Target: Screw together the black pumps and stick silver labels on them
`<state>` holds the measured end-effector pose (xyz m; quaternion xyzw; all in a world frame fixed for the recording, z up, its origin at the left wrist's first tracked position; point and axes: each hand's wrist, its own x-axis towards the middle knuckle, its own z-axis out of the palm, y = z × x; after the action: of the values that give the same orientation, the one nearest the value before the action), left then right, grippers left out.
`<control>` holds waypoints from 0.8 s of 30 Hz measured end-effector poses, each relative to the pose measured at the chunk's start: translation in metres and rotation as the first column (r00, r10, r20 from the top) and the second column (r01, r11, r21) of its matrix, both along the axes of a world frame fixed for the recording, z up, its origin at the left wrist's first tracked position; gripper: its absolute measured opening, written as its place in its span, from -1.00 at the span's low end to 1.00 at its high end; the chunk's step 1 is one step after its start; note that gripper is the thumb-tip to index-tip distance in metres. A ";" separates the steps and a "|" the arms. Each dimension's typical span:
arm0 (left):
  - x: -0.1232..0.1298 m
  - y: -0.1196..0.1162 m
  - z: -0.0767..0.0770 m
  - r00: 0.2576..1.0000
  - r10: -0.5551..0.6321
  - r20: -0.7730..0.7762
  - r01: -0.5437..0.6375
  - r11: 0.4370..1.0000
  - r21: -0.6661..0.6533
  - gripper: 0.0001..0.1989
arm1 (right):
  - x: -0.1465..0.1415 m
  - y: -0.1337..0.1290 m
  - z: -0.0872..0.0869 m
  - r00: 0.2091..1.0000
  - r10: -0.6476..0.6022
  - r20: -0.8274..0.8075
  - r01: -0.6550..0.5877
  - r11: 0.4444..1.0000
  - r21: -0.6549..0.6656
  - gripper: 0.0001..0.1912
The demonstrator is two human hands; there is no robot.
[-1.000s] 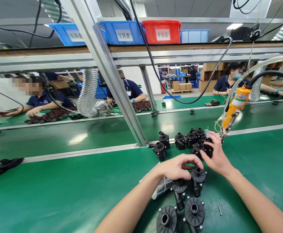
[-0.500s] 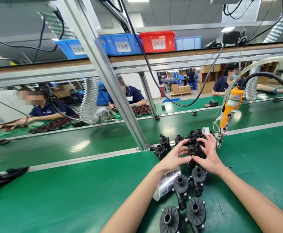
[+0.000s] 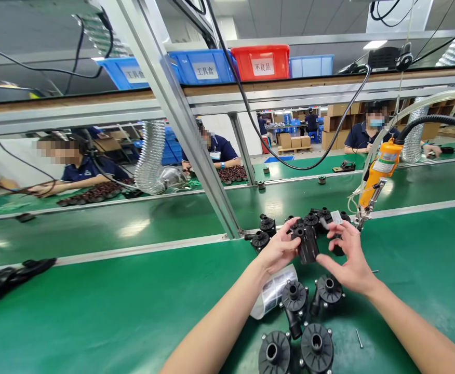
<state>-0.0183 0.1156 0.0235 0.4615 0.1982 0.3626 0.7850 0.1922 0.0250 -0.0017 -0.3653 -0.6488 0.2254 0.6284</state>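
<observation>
My left hand [image 3: 280,249] grips a black pump [image 3: 308,245] by its side, tilted above the bench. To its right, my right hand [image 3: 350,257] has its fingers spread, with the thumb close to the pump's lower edge. A small white label [image 3: 336,217] shows at the right fingertips, apparently stuck to one finger. Behind the hands stand several more black pumps [image 3: 259,240]. Nearer me are several pumps with round ribbed covers and short spouts, such as a front pump [image 3: 316,347]. A shiny roll of labels [image 3: 274,293] lies beneath my left wrist.
An orange power screwdriver [image 3: 379,171] hangs at the right, near my right hand. A loose screw [image 3: 359,338] lies on the green bench [image 3: 114,317]. A metal post [image 3: 188,135] rises left of the pumps. Co-workers sit across the conveyor [image 3: 165,213]. Black cloth [image 3: 13,280] lies far left.
The pump has turned, showing its smooth dark side, and now sits in my left hand. My right hand has drawn away to the right, its fingers opening. The view has shifted slightly.
</observation>
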 end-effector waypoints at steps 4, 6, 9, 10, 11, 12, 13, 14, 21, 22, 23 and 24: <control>0.003 -0.007 0.004 0.998 -0.055 0.005 0.055 0.998 0.007 -0.26 | -0.009 -0.009 0.011 0.974 0.128 -0.184 -0.160 0.973 -0.168 -0.46; 0.005 -0.011 0.006 0.997 -0.083 0.003 0.083 0.996 0.023 -0.28 | -0.010 -0.010 0.013 0.968 0.157 -0.193 -0.201 0.952 -0.232 -0.43; 0.006 -0.014 0.007 0.994 -0.107 -0.002 0.107 0.993 0.039 -0.30 | -0.007 -0.010 0.013 0.977 0.162 -0.140 -0.198 0.932 -0.304 -0.38; 0.007 -0.014 0.007 0.994 -0.112 -0.007 0.112 0.993 0.042 -0.30 | -0.005 -0.011 0.013 0.981 0.159 -0.110 -0.187 0.928 -0.323 -0.37; 0.007 -0.014 0.007 0.993 -0.114 -0.014 0.114 0.992 0.046 -0.29 | -0.004 -0.011 0.013 0.985 0.153 -0.077 -0.171 0.926 -0.338 -0.35; 0.007 -0.013 0.006 0.993 -0.115 -0.023 0.116 0.992 0.050 -0.29 | -0.003 -0.011 0.014 0.988 0.146 -0.048 -0.154 0.925 -0.346 -0.33; 0.007 -0.013 0.006 0.993 -0.115 -0.030 0.116 0.992 0.054 -0.29 | -0.003 -0.012 0.015 0.990 0.140 -0.024 -0.139 0.927 -0.349 -0.31; 0.007 -0.013 0.006 0.993 -0.114 -0.035 0.115 0.992 0.059 -0.29 | -0.003 -0.013 0.016 0.991 0.135 -0.005 -0.128 0.929 -0.347 -0.30; 0.007 -0.014 0.008 0.994 -0.110 -0.030 0.111 0.991 0.069 -0.29 | -0.008 -0.014 0.019 0.995 0.090 0.054 -0.069 0.949 -0.307 -0.30; 0.007 -0.014 0.008 0.993 -0.111 -0.031 0.113 0.991 0.070 -0.30 | -0.009 -0.014 0.019 0.995 0.081 0.059 -0.060 0.951 -0.304 -0.30; 0.007 -0.014 0.008 0.993 -0.111 -0.033 0.113 0.991 0.071 -0.29 | -0.009 -0.014 0.019 0.995 0.073 0.065 -0.050 0.953 -0.300 -0.31; 0.007 -0.014 0.008 0.993 -0.110 -0.036 0.112 0.991 0.071 -0.29 | -0.010 -0.014 0.018 0.995 0.064 0.074 -0.040 0.955 -0.294 -0.32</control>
<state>-0.0114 0.1020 0.0319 0.5059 0.1715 0.3181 0.7832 0.1823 0.0108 0.0164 -0.4459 -0.6431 0.3200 0.5340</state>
